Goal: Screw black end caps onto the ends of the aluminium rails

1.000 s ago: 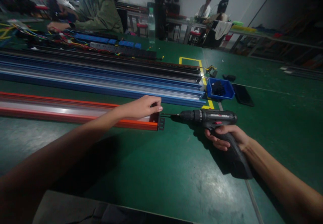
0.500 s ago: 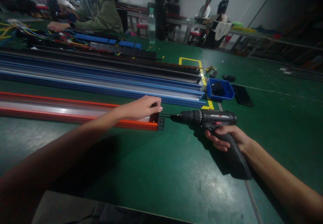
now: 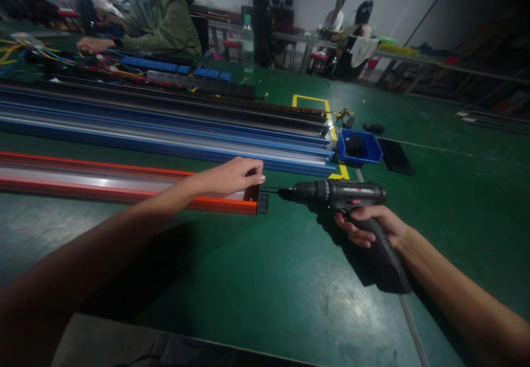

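Blue bin contains black parts; sited beyond black drill. Right hand grasps drill handle, bit directed at black end cap of orange-edged channel. Left hand lies over that end; grip indeterminable

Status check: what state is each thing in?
Drill: gripped in right hand, bit aimed toward black end piece.
Orange channel: lying flat, left hand at its end.
Blue bin: open, dark parts inside.
Bottle: upright, green cap on.
Blue channels: lying side by side.
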`<state>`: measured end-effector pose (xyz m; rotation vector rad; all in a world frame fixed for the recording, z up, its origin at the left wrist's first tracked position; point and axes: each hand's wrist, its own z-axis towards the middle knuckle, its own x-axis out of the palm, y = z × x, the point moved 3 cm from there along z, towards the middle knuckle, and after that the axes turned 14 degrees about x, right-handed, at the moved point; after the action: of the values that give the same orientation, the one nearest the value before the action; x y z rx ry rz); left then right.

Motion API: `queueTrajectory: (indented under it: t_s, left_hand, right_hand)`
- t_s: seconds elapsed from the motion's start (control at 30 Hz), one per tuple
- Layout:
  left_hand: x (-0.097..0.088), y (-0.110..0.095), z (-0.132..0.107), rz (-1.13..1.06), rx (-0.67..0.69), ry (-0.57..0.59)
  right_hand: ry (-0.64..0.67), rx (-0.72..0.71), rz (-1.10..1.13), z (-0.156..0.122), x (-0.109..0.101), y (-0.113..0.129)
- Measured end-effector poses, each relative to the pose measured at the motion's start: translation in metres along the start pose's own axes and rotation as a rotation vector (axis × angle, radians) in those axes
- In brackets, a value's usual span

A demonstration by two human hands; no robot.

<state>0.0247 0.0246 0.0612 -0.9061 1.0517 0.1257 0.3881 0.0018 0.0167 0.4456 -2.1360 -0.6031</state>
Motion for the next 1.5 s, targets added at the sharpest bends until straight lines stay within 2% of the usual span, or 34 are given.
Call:
queueTrajectory:
  t_s: [1.5]
  left_hand:
    - [-0.0006, -0.0038, 0.0006, -0.018, -0.019, -0.011]
  right_hand:
    - [0.010, -0.002, -0.004, 0.0004, 0.0018, 0.0002]
